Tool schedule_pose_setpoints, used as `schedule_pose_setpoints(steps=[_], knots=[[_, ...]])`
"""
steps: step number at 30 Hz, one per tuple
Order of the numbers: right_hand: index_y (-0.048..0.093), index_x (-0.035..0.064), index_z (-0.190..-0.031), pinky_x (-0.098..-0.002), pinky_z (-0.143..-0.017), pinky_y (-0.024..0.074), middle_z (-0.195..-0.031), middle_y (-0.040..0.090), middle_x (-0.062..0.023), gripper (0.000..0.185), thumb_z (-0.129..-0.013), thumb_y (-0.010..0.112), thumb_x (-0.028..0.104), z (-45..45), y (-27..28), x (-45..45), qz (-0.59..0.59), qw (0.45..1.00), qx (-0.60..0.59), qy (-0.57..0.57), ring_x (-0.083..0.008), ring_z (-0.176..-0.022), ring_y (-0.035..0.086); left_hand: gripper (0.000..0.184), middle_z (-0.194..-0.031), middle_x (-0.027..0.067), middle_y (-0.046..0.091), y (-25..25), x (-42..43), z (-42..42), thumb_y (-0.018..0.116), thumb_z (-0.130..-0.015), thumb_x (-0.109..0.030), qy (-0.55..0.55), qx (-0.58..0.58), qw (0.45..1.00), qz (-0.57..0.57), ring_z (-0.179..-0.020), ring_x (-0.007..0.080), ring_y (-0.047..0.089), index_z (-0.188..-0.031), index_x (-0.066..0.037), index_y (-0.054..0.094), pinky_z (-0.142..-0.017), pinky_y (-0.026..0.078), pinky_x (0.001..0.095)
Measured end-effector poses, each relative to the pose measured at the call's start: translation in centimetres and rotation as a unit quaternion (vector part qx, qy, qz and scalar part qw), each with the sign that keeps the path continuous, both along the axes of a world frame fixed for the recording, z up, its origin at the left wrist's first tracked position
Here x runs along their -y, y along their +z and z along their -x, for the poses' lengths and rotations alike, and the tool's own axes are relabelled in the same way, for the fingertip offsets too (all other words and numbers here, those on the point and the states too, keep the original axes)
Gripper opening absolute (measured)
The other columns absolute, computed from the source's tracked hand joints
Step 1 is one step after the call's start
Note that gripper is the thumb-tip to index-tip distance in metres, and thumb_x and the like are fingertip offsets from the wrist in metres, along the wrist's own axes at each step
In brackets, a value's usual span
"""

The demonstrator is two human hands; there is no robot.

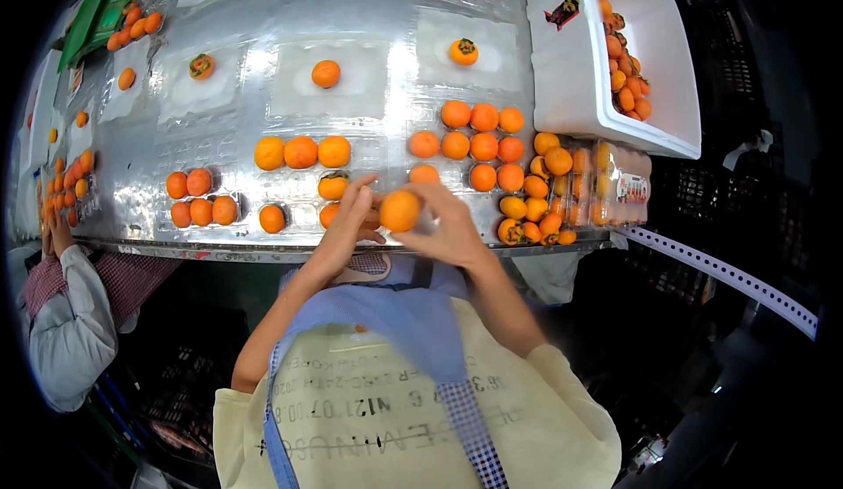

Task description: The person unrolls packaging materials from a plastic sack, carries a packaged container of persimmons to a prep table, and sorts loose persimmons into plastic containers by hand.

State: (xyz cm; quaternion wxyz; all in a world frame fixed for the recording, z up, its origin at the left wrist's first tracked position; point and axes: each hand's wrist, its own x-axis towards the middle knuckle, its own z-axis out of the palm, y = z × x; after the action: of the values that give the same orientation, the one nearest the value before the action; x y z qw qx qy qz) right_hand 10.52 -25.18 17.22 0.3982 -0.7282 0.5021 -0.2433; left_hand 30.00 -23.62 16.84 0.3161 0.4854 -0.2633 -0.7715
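Note:
At the table's near edge, my right hand (450,226) is closed on an orange persimmon (400,211). Just left of it, my left hand (349,223) has its fingers stretched out and holds nothing that I can see. It partly covers a persimmon (328,216) in a clear plastic tray; another persimmon (333,186) sits just behind its fingers. Beyond, a row of 3 persimmons (300,153) lies in the same area. To the left are a lone persimmon (272,219) and a tray with several persimmons (201,212). Right of my hands, several more persimmons (483,147) stand in rows.
A white foam box (571,59) of persimmons stands at the right, beside loose persimmons (536,187) and stacked clear packs (630,186). Across the metal table (237,15) lie padded trays with single persimmons (326,74). A co-worker's sleeve (83,296) shows at the left.

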Motion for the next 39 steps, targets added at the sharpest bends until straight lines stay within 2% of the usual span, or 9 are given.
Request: schedule_pose_setpoints(steps=[2,3,4,7,8,11,23,26,39], knots=[[0.057,0.0037,-0.112,-0.0362,-0.079,0.0487,-0.106,0.06,-0.0153,0.055,-0.066,0.079,0.025,2.2,0.4,0.4,0.008,0.998,-0.017,-0.062,-0.0306,-0.094,0.06,0.052,-0.119,0.013,0.049,-0.5,0.0,-0.4,0.035,-0.099,-0.044,-0.015,0.012,1.0,0.009,-0.097,0.0166,0.056,-0.135,-0.007,0.036,-0.079,0.049,0.0306],[0.058,0.0033,-0.11,-0.0371,-0.077,0.0486,-0.101,0.06,-0.0149,0.053,-0.066,0.078,0.024,3.7,-0.5,0.7,0.07,0.992,-0.066,-0.077,-0.0309,-0.089,0.06,0.052,-0.117,0.0127,0.051,-0.7,0.0,-0.6,0.037,-0.098,-0.044,-0.022,0.018,1.0,0.012,-0.093,0.016,0.057,-0.135,-0.006,0.036,-0.077,0.049,0.0302],[0.059,0.0035,-0.109,-0.0377,-0.076,0.048,-0.099,0.059,-0.0141,0.052,-0.066,0.078,0.025,4.9,-0.6,1.2,0.08,0.989,-0.098,-0.077,-0.0308,-0.088,0.059,0.047,-0.107,0.0088,0.055,-0.8,-0.1,-0.6,0.041,-0.098,-0.041,0.001,0.011,1.0,-0.005,-0.088,0.0132,0.058,-0.129,-0.006,0.043,-0.074,0.048,0.0273],[0.06,0.0042,-0.106,-0.039,-0.076,0.0462,-0.098,0.057,-0.0125,0.05,-0.065,0.078,0.026,6.9,-1.4,1.6,0.142,0.969,-0.191,-0.063,-0.0301,-0.089,0.056,0.043,-0.102,0.006,0.059,-1.3,-0.5,-1.0,0.045,-0.097,-0.04,-0.008,0.033,0.999,0.016,-0.086,0.0113,0.058,-0.123,-0.006,0.051,-0.072,0.047,0.0253],[0.061,0.0045,-0.105,-0.0393,-0.076,0.0456,-0.098,0.056,-0.0121,0.049,-0.065,0.078,0.026,7.3,-1.7,1.6,0.168,0.959,-0.221,-0.054,-0.0297,-0.09,0.055,0.034,-0.098,0.004,0.06,-1.3,-0.5,-0.9,0.048,-0.097,-0.032,0.011,0.031,0.999,0.009,-0.083,0.0093,0.058,-0.116,-0.005,0.056,-0.07,0.046,0.0233],[0.061,0.0055,-0.106,-0.0384,-0.077,0.0444,-0.098,0.057,-0.0101,0.049,-0.065,0.077,0.028,7.7,-2.6,1.9,0.182,0.949,-0.253,-0.039,-0.0286,-0.09,0.055,0.031,-0.099,0.004,0.061,-1.6,-0.7,-1.2,0.05,-0.096,-0.03,0.013,0.036,0.999,0.009,-0.083,0.009,0.058,-0.115,-0.005,0.057,-0.069,0.046,0.0228],[0.061,0.0048,-0.107,-0.037,-0.08,0.0425,-0.104,0.057,-0.0077,0.05,-0.064,0.078,0.025,7.3,-3.6,3.0,0.215,0.945,-0.248,0.003,-0.0253,-0.093,0.051,0.027,-0.098,0.0038,0.062,-1.7,-0.8,-1.6,0.052,-0.095,-0.025,0.017,0.049,0.999,0.013,-0.084,0.0091,0.058,-0.114,-0.006,0.057,-0.071,0.047,0.0232],[0.061,0.0067,-0.109,-0.0382,-0.084,0.0396,-0.105,0.056,-0.0076,0.052,-0.062,0.078,0.023,7.5,-3.4,2.9,0.179,0.949,-0.259,-0.005,-0.0248,-0.096,0.05,0.027,-0.099,0.0039,0.062,-2.0,-0.9,-1.7,0.052,-0.095,-0.025,0.015,0.047,0.999,0.013,-0.084,0.0091,0.058,-0.114,-0.006,0.057,-0.072,0.047,0.0237],[0.062,0.0085,-0.106,-0.0376,-0.083,0.0365,-0.104,0.06,-0.0011,0.05,-0.061,0.078,0.023,7.6,-3.6,3.3,0.217,0.943,-0.25,0.03,-0.0216,-0.095,0.051,0.025,-0.097,0.0023,0.064,-2.2,-0.9,-1.6,0.054,-0.094,-0.023,0.007,0.053,0.999,0.005,-0.083,0.008,0.057,-0.113,-0.007,0.058,-0.072,0.047,0.0236]])
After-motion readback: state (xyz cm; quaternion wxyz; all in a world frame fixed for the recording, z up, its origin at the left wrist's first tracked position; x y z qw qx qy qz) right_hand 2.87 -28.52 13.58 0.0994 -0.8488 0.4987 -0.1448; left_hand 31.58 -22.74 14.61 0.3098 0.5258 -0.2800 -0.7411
